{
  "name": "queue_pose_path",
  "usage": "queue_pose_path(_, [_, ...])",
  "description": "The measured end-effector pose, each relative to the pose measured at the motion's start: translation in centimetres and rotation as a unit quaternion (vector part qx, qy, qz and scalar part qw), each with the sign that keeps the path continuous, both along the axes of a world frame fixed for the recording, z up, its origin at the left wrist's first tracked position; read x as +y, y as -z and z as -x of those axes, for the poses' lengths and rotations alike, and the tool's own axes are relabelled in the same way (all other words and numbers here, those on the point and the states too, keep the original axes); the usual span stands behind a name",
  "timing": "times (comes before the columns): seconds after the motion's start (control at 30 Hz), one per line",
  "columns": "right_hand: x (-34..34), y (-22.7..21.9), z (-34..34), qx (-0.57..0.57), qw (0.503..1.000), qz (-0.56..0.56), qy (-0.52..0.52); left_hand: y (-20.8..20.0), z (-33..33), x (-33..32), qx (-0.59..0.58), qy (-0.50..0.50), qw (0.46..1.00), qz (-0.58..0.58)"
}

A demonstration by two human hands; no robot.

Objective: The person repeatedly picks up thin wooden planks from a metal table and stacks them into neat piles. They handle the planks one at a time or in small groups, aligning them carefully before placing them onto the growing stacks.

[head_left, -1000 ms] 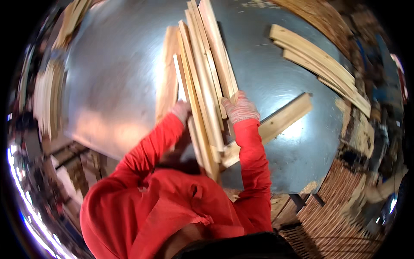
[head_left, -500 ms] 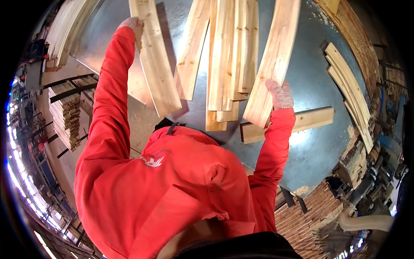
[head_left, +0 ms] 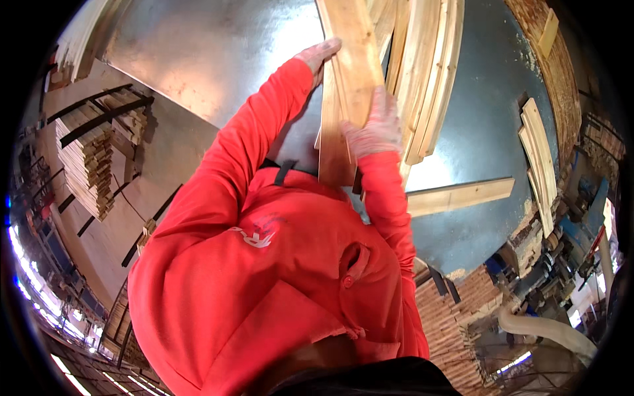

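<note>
A pale wooden board (head_left: 360, 59) slants across the upper middle, over other boards. At its left edge my left hand (head_left: 321, 53) is closed, thumb on top and the other fingers partly hidden. My right hand (head_left: 375, 129), slightly blurred, grips the near right end of the same board, fingers reaching up its right edge. Both hands look covered by pale, mottled gloves. Below the held board lies a darker brown board (head_left: 335, 162), its near end toward my body. Just to the right, several long boards (head_left: 429, 86) lie side by side, partly overlapping.
All this rests on a grey metal tabletop (head_left: 475, 145). A shorter board (head_left: 462, 196) lies crosswise near my right sleeve. Several narrow strips (head_left: 540, 165) sit at the table's right edge. Stacked lumber (head_left: 86, 158) stands on the floor at left; a pale hose (head_left: 548, 330) is at lower right.
My hands, earlier wide apart on two separate boards, have come together on one board. The left moved right, the right moved left. The view has also shifted, and the boards sit more bunched.
</note>
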State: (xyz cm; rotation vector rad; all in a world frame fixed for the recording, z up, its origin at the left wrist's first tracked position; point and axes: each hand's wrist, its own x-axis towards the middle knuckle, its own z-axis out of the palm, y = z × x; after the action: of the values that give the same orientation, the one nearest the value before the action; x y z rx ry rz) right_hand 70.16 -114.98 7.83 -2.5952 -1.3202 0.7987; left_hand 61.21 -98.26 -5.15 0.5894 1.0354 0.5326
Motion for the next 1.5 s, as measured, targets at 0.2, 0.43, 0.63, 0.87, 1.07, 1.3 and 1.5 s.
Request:
queue_pose_path(0.2, [0.1, 2.8, -3.4, 0.434, 0.835, -0.205, 0.268, -2.7, 0.8, 3.6, -0.088, -0.021, 0.992, 0.087])
queue_pose_path(0.43, [2.1, 4.0, 2.3, 0.292, 0.948, -0.058, 0.109, -3.5, 2.7, 5.3, -0.058, 0.004, 0.997, 0.055])
queue_pose_path(0.63, [-1.1, 2.0, 2.2, 0.520, 0.827, -0.135, 0.167, -3.8, 3.1, 5.8, 0.038, 0.115, 0.992, -0.031])
queue_pose_path(0.87, [-1.4, 4.9, 6.2, -0.038, 0.988, -0.128, 0.074, -4.5, 6.6, 7.0, 0.346, 0.360, 0.815, -0.293])
queue_pose_path(1.07, [1.8, 6.0, 6.7, 0.069, 0.992, 0.029, 0.104, -5.3, 11.4, 12.8, 0.383, 0.234, 0.861, -0.239])
queue_pose_path(1.3, [3.6, 3.6, 8.8, 0.191, 0.968, -0.122, -0.111, -10.6, 6.5, 6.3, 0.605, 0.345, 0.662, -0.278])
queue_pose_path(1.5, [-3.6, 3.3, -5.0, -0.191, 0.955, 0.107, 0.203, -9.1, 10.9, 9.4, 0.543, 0.278, 0.699, -0.373])
